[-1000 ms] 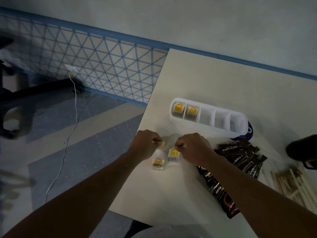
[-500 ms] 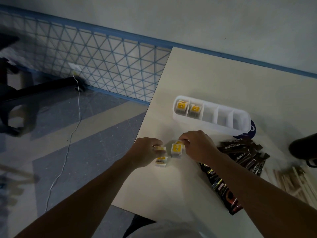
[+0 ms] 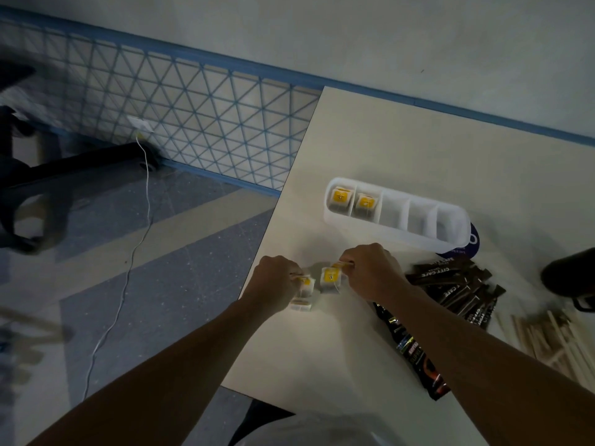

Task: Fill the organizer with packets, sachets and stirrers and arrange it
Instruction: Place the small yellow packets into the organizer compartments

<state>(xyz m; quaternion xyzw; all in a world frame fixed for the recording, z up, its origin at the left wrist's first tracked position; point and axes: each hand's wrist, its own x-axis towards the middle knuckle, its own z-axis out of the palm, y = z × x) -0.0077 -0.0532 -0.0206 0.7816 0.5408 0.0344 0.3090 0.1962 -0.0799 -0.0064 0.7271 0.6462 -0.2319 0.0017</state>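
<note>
Your left hand (image 3: 277, 282) and right hand (image 3: 370, 272) each pinch a yellow-tagged sachet (image 3: 330, 277) at the table's (image 3: 418, 149) near-left edge. The organizer (image 3: 396, 235) lies at one o'clock, long axis running toward four; your right hand is nearer its vacant middle compartments.

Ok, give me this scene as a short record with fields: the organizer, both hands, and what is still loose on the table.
organizer: white, five compartments in a row; the two on the left each hold a yellow-tagged tea bag, the other three look empty
left hand: pinching a tea bag tag near the table edge
right hand: pinching another tea bag's tag
loose: one more tea bag below the left hand, dark coffee sachets, wooden stirrers
table: pale
</note>
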